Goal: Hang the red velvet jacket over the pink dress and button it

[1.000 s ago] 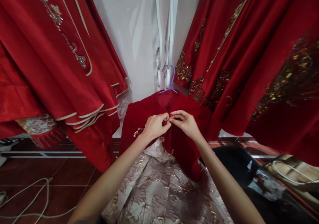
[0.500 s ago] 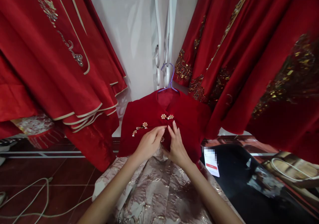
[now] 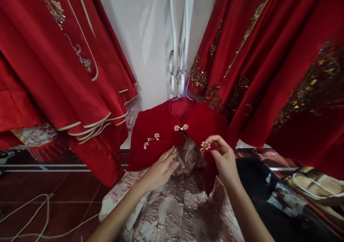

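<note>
A short red velvet jacket (image 3: pixel 154 122) lies spread out on a purple hanger (image 3: pixel 185 88). Its neck is joined by a pearl flower clasp (image 3: pixel 181 128), and below that the front edges are apart. My right hand (image 3: pixel 225 159) pinches the jacket's right front edge beside a gold-and-pearl flower fastener (image 3: pixel 205 146) and holds it out to the right. Against the left front edge rests my left hand (image 3: pixel 162 168), fingers stretched out, gripping nothing. Another pearl ornament (image 3: pixel 152 140) sits on the left panel. Shiny patterned beige fabric (image 3: pixel 172 206) shows beneath.
Red garments (image 3: pixel 88 91) with pale piping hang at the left, and gold-embroidered red ones (image 3: pixel 258 73) at the right. Behind stands a white panel (image 3: pixel 134 37). A white cord (image 3: pixel 48 213) trails on the tiled floor. A black surface (image 3: pixel 258 195) carries clear plastic.
My right hand has drawn the jacket's right front edge away to the right, widening the gap. My left hand has shifted slightly down. The phone is now out of sight near my right arm.
</note>
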